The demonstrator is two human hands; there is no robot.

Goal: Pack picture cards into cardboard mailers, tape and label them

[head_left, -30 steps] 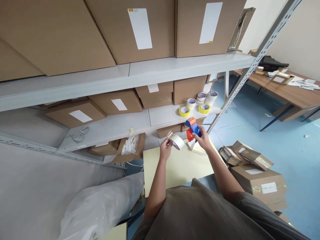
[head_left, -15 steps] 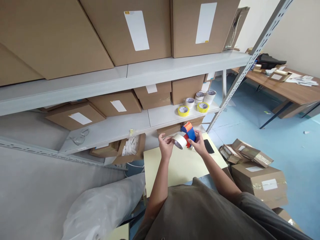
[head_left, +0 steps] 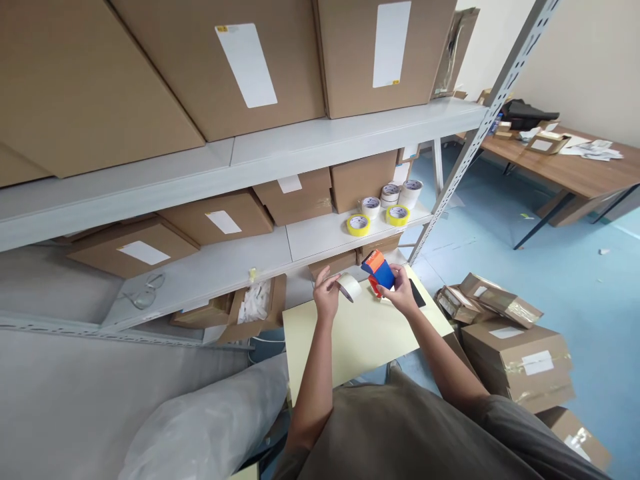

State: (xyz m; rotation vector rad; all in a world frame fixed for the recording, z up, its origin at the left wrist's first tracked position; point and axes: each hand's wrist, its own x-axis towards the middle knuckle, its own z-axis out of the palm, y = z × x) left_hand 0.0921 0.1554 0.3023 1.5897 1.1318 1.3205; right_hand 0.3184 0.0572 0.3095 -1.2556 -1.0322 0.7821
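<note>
My left hand point(head_left: 327, 293) pinches a roll of whitish packing tape point(head_left: 350, 287) by its edge, tilted, above the pale yellow table. To its right, my right hand point(head_left: 400, 291) grips a blue and orange tape dispenser point(head_left: 380, 272), held up over the table's far side. A small gap separates the roll from the dispenser. Behind the dispenser and right hand, a flat black object point(head_left: 417, 293) lies on the table, partly hidden. Whether any tape sits in the dispenser I cannot tell.
Yellow tape rolls point(head_left: 359, 225) and white rolls point(head_left: 371, 207) stand on the middle shelf point(head_left: 320, 235) ahead. Cardboard boxes point(head_left: 515, 360) are piled on the floor at right. A large translucent plastic bag point(head_left: 210, 420) bulges at lower left. A metal post point(head_left: 463, 147) rises at right.
The tape roll has moved away from the dispenser, opening a gap, and turned more edge-on. The dispenser has tilted in my right hand. The whole view has shifted slightly.
</note>
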